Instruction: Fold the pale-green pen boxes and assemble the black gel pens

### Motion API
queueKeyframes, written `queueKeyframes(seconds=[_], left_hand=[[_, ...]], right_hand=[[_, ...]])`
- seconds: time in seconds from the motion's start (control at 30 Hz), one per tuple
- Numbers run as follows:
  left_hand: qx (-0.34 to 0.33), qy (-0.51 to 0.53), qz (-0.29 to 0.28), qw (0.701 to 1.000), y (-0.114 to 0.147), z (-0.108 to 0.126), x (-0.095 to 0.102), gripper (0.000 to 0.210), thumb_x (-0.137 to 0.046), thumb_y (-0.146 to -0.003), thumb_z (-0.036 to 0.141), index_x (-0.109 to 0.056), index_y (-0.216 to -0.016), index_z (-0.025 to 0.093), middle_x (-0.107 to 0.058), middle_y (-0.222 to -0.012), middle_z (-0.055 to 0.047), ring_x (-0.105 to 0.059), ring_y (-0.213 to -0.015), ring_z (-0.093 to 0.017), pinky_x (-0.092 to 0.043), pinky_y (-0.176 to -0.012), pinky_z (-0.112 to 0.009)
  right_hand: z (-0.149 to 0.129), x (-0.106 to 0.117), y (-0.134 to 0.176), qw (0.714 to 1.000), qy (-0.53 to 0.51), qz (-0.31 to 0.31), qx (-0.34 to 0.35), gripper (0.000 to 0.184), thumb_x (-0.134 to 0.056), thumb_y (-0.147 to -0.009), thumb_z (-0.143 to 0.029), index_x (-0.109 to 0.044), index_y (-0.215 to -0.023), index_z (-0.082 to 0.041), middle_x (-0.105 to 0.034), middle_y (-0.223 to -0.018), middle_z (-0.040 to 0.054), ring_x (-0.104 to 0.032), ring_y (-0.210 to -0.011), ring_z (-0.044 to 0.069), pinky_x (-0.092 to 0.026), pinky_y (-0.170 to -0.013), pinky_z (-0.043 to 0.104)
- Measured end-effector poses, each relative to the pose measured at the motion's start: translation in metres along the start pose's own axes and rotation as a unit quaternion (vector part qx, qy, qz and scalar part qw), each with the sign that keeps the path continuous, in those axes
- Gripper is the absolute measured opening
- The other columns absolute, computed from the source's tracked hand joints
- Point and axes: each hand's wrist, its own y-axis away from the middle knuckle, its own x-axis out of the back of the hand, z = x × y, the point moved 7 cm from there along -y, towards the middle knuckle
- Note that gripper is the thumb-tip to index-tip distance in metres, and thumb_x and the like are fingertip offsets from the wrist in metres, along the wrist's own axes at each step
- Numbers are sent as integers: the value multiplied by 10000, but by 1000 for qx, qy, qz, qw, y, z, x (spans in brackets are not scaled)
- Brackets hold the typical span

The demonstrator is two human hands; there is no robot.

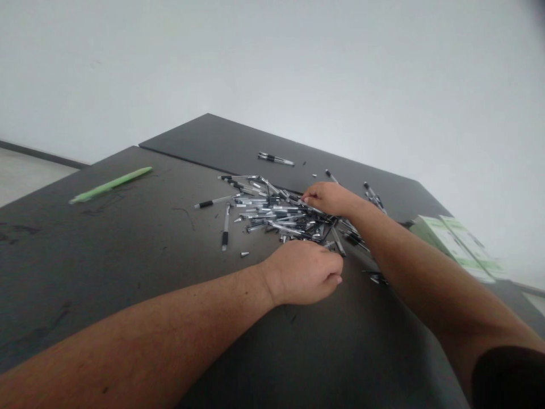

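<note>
A loose heap of clear pens with black grips (272, 213) lies on the dark table, mixed with small pen parts. My right hand (330, 199) reaches over the heap's far right side, thumb and fingers pinched together among the pens; what lies between the fingertips is too small to make out. Nearer to me, at the front edge of the heap, my left hand (304, 272) is curled closed, and whatever it holds is hidden by the fingers. A small silvery cone tip (244, 254) sits left of it.
On the dark table (170, 272), a green long slim object (113, 184) lies far left. A few pens (276, 159) rest behind the heap, others (374, 197) beyond my right forearm. White and green boxes (455, 247) stand at right. A pale wall rises behind the table.
</note>
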Motion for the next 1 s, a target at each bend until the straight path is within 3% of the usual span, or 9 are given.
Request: queueKeyframes(seconds=[0.13,0.27,0.43,0.53,0.7,1.0], left_hand=[[-2,7,4,1000,0,0,1,181,-673,-1102,302,-759,-978,203,-833,-995,-45,-789,-941,-257,-581,-808,-396],[-3,11,5,1000,1,0,0,173,-682,-1098,303,-759,-979,204,-833,-997,-47,-789,-940,-253,-580,-807,-383],[-5,7,-1,1000,0,-1,-1,169,-687,-1097,300,-754,-973,206,-828,-979,-45,-788,-935,-252,-570,-799,-374],[-5,4,-2,1000,0,-1,-1,161,-688,-1099,295,-763,-990,202,-833,-988,-42,-791,-944,-250,-571,-816,-376],[-3,1,3,1000,0,-1,0,175,-691,-1098,303,-764,-973,204,-835,-980,-41,-792,-939,-256,-570,-798,-382],[-7,18,3,1000,0,0,0,156,-684,-1083,283,-763,-970,211,-830,-985,-48,-786,-940,-261,-583,-814,-393]], right_hand=[[3,2,6,1000,-1,6,-1,335,-606,-1125,-324,-902,-1265,-255,-894,-1273,81,-811,-1206,267,-585,-1052,348],[31,14,0,998,18,40,-54,415,-547,-1132,-292,-870,-1385,-233,-867,-1393,96,-786,-1324,278,-570,-1161,373],[78,21,-30,987,58,67,-132,537,-458,-1109,-187,-801,-1520,-149,-791,-1558,141,-717,-1477,309,-522,-1273,419],[90,14,-53,985,75,53,-145,552,-488,-1090,-173,-786,-1555,-184,-782,-1581,115,-715,-1482,287,-528,-1268,386],[88,0,-65,986,92,17,-139,446,-606,-1059,-225,-882,-1409,-241,-855,-1447,99,-778,-1373,310,-577,-1190,377],[67,-5,-22,993,65,28,-98,386,-702,-996,-208,-920,-1300,-302,-911,-1270,47,-832,-1202,276,-617,-1098,367]])
